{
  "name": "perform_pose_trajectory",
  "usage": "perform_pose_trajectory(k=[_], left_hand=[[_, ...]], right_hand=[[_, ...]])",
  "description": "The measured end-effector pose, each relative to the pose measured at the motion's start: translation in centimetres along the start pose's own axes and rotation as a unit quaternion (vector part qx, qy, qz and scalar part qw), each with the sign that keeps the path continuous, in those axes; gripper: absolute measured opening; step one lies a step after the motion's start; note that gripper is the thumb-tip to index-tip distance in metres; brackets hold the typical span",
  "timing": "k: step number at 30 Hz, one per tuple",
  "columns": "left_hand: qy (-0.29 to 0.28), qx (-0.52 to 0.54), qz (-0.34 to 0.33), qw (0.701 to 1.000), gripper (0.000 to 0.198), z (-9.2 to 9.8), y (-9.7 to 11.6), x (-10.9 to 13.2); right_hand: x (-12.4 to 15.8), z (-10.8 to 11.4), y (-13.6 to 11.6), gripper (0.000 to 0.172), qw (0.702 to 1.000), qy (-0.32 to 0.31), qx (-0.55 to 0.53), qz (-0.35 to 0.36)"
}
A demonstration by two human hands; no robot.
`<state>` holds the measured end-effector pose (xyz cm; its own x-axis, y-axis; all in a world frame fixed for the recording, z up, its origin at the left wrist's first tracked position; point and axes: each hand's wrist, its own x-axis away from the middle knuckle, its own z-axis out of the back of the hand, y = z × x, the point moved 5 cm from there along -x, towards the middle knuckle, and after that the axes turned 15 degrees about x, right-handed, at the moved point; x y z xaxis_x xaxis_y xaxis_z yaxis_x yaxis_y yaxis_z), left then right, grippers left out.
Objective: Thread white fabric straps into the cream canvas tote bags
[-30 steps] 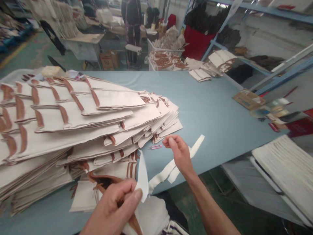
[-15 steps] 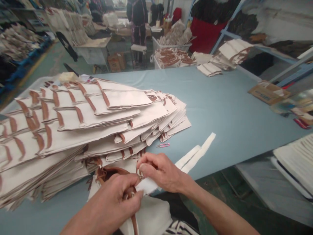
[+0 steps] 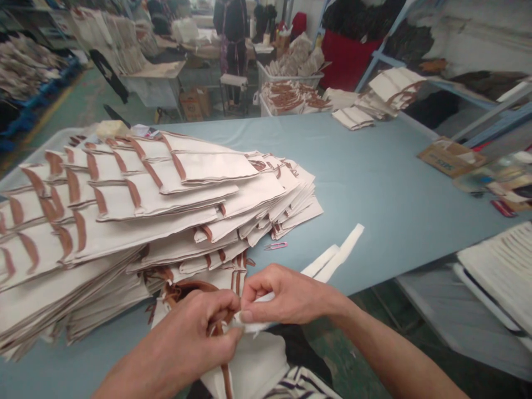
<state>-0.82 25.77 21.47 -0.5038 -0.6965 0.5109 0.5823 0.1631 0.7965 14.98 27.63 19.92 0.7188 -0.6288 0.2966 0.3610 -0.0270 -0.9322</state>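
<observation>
My left hand (image 3: 193,332) is closed on the brown-trimmed edge of a white cloth bag (image 3: 261,363) at the table's front edge. My right hand (image 3: 286,296) pinches a white strip (image 3: 253,327) against that edge, its fingertips almost touching the left ones. Fingers hide the exact spot where strip and trim meet. Two more pale strips (image 3: 343,252) lie on the table beyond my right wrist. Small thread snips (image 3: 276,246) with a pink handle rest between these and a large pile of white cloth pieces with brown trim (image 3: 195,166).
The blue-grey table (image 3: 374,183) stretches to the back right. Folded cloth pieces (image 3: 353,117) and a cardboard box (image 3: 449,157) sit along its far and right sides. Behind it are crates (image 3: 291,83) of cloth parts and a standing person (image 3: 230,33).
My right hand has turned lower, its fingers now pressing the white strip close to my left fingertips. The strip shows narrower. The view has shifted slightly.
</observation>
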Motion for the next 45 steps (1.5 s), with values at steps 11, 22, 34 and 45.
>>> perform_pose_trajectory(k=[11,22,34,45], left_hand=[[0.292,0.226,-0.037,0.929,0.038,2.0,-2.6,0.2],[0.398,0.267,-0.027,0.877,0.044,3.1,-1.4,0.5],[0.249,0.293,-0.054,0.922,0.064,2.6,-4.1,2.4],[0.186,0.284,-0.065,0.938,0.038,1.4,-2.6,1.5]], right_hand=[[0.7,-0.5,1.0,0.043,0.985,0.093,-0.145,-0.027],[1.8,-4.7,-3.1,0.024,0.828,0.35,0.411,0.151],[3.2,-4.2,-2.4,0.025,0.78,0.346,0.488,0.183],[3.5,-3.9,-2.0,0.024,0.799,0.329,0.478,0.159]])
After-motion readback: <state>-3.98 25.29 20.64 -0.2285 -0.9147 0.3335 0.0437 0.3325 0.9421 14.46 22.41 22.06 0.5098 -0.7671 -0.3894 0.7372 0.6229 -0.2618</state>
